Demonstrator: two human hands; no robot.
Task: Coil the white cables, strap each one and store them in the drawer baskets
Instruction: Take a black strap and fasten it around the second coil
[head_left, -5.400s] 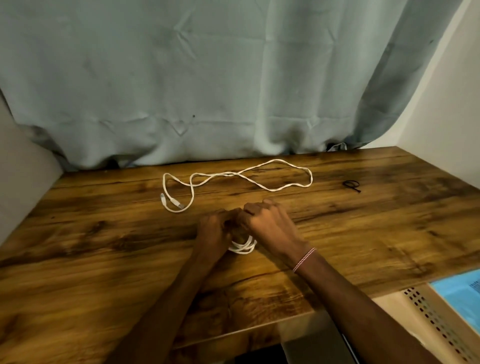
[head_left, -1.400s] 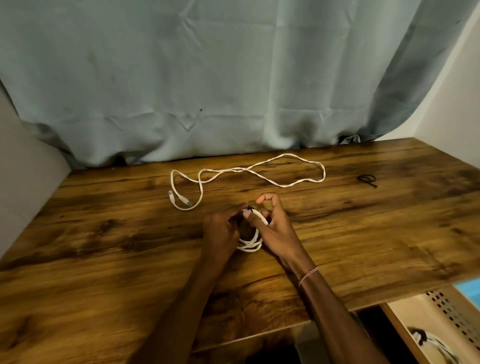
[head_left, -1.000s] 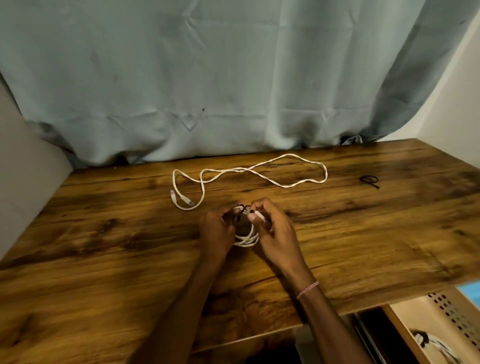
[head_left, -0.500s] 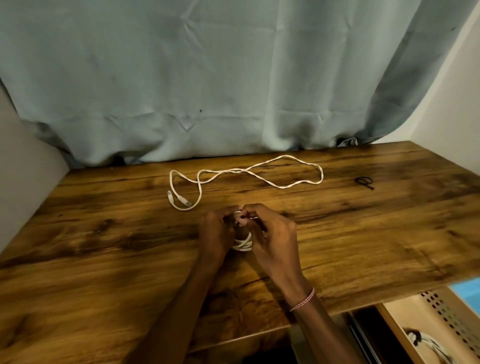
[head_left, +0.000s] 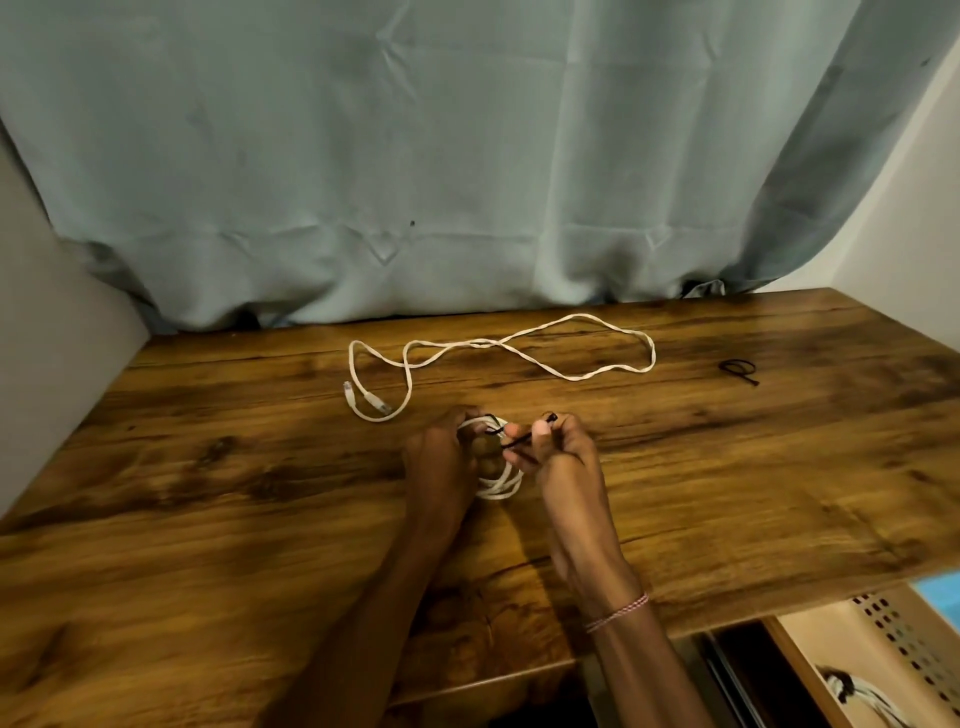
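The right hand (head_left: 563, 460), pressed against the left hand (head_left: 441, 460) half a second ago, has drawn off to the right, pinching the black strap (head_left: 519, 441) and pulling it taut, so the cinching looks nearly done. The left hand's curled fingers clasp the coiled cable (head_left: 501, 483) between them. The loose cable (head_left: 519, 349) lies beyond both.
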